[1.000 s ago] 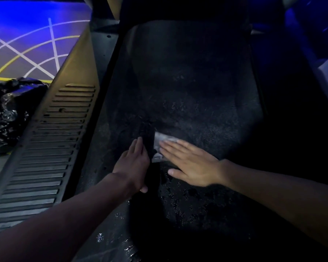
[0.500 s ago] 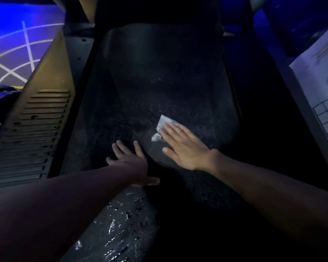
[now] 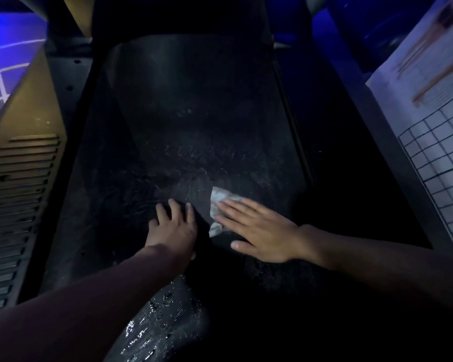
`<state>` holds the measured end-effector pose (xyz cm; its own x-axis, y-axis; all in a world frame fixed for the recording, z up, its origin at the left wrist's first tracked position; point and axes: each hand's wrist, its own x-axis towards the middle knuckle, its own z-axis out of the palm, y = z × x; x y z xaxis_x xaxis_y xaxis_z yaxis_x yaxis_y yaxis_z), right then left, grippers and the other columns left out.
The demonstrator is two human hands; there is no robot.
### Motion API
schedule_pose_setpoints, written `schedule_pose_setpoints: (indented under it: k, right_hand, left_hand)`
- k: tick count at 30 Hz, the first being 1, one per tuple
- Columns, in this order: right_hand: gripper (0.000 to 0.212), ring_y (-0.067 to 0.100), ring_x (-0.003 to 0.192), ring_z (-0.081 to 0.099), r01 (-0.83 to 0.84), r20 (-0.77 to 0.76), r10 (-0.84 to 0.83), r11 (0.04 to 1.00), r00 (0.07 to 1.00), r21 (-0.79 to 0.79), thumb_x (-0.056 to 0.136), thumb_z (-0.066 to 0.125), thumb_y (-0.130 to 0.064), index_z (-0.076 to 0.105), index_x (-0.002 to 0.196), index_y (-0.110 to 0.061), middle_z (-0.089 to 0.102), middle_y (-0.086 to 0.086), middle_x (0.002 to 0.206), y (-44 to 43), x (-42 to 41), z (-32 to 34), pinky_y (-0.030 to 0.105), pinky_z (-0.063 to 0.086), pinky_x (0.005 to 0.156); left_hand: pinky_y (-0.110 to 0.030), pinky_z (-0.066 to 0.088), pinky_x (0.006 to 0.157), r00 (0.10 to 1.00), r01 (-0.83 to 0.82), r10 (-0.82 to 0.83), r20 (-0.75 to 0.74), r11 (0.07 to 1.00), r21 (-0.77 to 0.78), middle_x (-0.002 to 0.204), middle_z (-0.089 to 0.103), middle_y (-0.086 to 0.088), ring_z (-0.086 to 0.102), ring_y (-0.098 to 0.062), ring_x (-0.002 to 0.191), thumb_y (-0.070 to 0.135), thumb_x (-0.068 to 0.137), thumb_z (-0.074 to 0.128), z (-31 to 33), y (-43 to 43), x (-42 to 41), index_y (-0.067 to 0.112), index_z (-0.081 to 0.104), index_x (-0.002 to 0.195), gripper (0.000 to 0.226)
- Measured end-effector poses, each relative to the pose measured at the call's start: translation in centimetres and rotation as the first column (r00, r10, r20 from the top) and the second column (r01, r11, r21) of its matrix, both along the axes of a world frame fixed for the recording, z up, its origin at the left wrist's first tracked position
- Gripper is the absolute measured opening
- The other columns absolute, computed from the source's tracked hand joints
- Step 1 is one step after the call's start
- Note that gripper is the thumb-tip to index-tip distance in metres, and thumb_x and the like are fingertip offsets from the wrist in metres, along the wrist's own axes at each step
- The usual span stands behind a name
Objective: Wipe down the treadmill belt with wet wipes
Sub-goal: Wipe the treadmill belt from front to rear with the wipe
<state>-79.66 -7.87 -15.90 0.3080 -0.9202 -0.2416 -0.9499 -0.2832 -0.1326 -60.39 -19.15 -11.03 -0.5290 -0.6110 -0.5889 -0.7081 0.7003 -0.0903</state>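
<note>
The black treadmill belt (image 3: pixel 194 121) runs away from me down the middle of the view, dusty in the middle and shiny wet near me. A crumpled white wet wipe (image 3: pixel 217 201) lies on the belt under my right hand (image 3: pixel 259 231), whose straight fingers press it flat. Only the wipe's left part shows beyond the fingertips. My left hand (image 3: pixel 174 226) rests flat on the belt just left of the wipe, fingers spread, holding nothing.
A slotted side rail (image 3: pixel 19 194) of the treadmill borders the belt on the left. The dark right rail (image 3: pixel 332 152) borders the other side. Beyond it at the right edge stands a white panel with a grid pattern (image 3: pixel 439 163). Blue-lit floor with white lines (image 3: pixel 0 74) shows far left.
My right hand has slid the wipe to the right and a little farther up the belt. My left hand has stayed flat beside it. My head has turned right, bringing the white panel into view.
</note>
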Motion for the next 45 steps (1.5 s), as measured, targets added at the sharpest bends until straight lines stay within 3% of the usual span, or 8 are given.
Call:
schedule_pose_setpoints:
  k: [5,9,16,21,26,34,40,45]
  right_hand:
    - [0.067,0.010,0.147,-0.024,0.298,-0.012,-0.298,0.954,0.955,0.017,0.100,0.004,-0.054,-0.013,0.156,-0.022,-0.018,0.000,0.164,-3.1,-2.0,0.3,0.032,-0.018,0.119]
    - [0.069,0.014,0.150,-0.019,0.135,0.011,-0.135,0.991,0.991,-0.015,0.100,0.006,-0.056,-0.008,0.157,-0.020,-0.014,0.003,0.164,0.3,-0.6,-0.1,0.037,-0.011,0.122]
    - [0.078,0.012,0.149,-0.020,0.438,-0.002,-0.438,0.899,0.899,-0.007,0.092,-0.010,-0.061,-0.009,0.157,-0.019,-0.014,0.003,0.165,-2.0,-4.5,-0.5,0.037,-0.010,0.122]
    - [0.068,0.013,0.152,-0.009,0.229,0.007,-0.229,0.971,0.973,-0.063,0.102,0.009,-0.054,0.002,0.159,-0.018,-0.004,0.003,0.165,2.6,-4.0,-1.0,0.035,-0.005,0.123]
    - [0.076,0.015,0.151,-0.006,0.598,0.047,-0.597,0.792,0.801,-0.120,0.096,0.001,-0.056,0.007,0.157,-0.011,0.003,0.008,0.165,0.2,-5.2,-1.5,0.039,-0.003,0.124]
    - [0.062,0.026,0.152,0.014,0.606,0.091,-0.600,0.776,0.795,-0.176,0.103,0.017,-0.047,0.026,0.155,-0.017,0.023,0.014,0.162,3.7,-4.1,-1.8,0.044,0.011,0.123]
    - [0.074,0.022,0.153,0.000,0.561,0.021,-0.563,0.818,0.826,-0.128,0.100,0.000,-0.057,0.014,0.157,-0.012,0.007,0.011,0.164,7.0,-2.2,-1.8,0.043,0.004,0.123]
    - [0.076,0.017,0.152,-0.003,0.601,0.012,-0.604,0.790,0.797,-0.121,0.097,0.003,-0.057,0.010,0.157,-0.011,0.004,0.007,0.165,6.2,-2.2,-1.6,0.040,0.001,0.124]
  left_hand:
    - [-0.061,0.022,0.113,0.989,-0.082,0.067,0.128,0.990,0.113,0.149,-0.023,-0.040,-0.008,-0.060,0.140,0.032,0.086,0.071,0.1,0.4,-2.3,0.048,-0.031,0.142,0.117]
    - [-0.064,0.014,0.112,0.982,-0.187,0.174,0.079,0.959,0.213,0.146,-0.035,-0.036,-0.021,-0.058,0.137,0.073,0.068,0.068,0.1,0.4,-2.5,0.052,-0.032,0.138,0.124]
    - [-0.060,0.010,0.116,0.985,-0.165,0.158,0.070,0.982,0.097,0.149,-0.029,-0.035,-0.019,-0.050,0.142,0.055,0.074,0.076,-0.3,2.6,-3.2,0.033,-0.031,0.147,0.132]
    - [-0.042,0.014,0.121,0.997,0.066,-0.062,-0.041,0.994,0.085,0.159,-0.019,-0.019,-0.011,-0.033,0.149,0.037,0.071,0.083,0.2,2.6,-3.8,0.001,-0.010,0.152,0.129]
    - [-0.041,0.025,0.115,0.981,0.180,-0.177,-0.077,0.983,0.030,0.160,-0.004,-0.015,0.009,-0.033,0.145,0.035,0.077,0.077,0.6,3.4,-3.0,0.004,-0.001,0.153,0.113]
    - [-0.051,0.005,0.121,0.997,0.061,-0.057,-0.045,0.993,0.101,0.154,-0.027,-0.028,-0.021,-0.041,0.145,0.013,0.093,0.056,-0.1,6.4,-3.4,0.004,-0.018,0.151,0.095]
    - [-0.053,-0.007,0.119,0.997,-0.049,0.058,-0.041,0.978,0.204,0.150,-0.038,-0.023,-0.033,-0.038,0.141,0.069,0.068,0.070,-0.5,6.4,-4.1,0.008,-0.026,0.148,0.140]
    - [-0.056,-0.003,0.119,0.996,-0.051,0.059,-0.064,0.992,0.119,0.151,-0.036,-0.025,-0.031,-0.039,0.141,0.065,0.069,0.074,-1.1,7.3,-4.0,0.005,-0.026,0.148,0.141]
